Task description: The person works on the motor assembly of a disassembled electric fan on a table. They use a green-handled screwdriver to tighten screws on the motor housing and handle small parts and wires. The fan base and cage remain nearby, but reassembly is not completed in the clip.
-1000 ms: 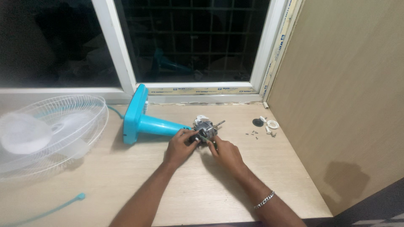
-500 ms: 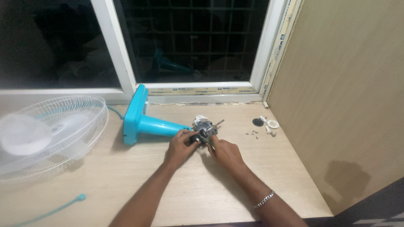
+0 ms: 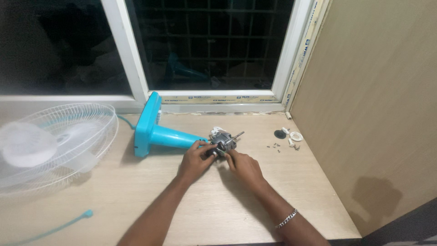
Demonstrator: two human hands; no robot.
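Here your left hand (image 3: 195, 161) and right hand (image 3: 244, 166) close their fingers on the fan motor (image 3: 222, 144), lying on the bench (image 3: 136, 191) at the blue stand's (image 3: 157, 132) tip, steadying it; screws (image 3: 277, 146) sit well aside.

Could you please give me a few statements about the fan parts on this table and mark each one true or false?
1. Both hands are on the motor. True: the left hand and right hand meet at it.
2. The fan stand stands upright. False: it lies on its side on the table.
3. The grille lies to the left of the stand. True.
4. The screws lie left of the grille. False: they lie right of the motor, near the wall.
5. The right wrist bears a bracelet. True.
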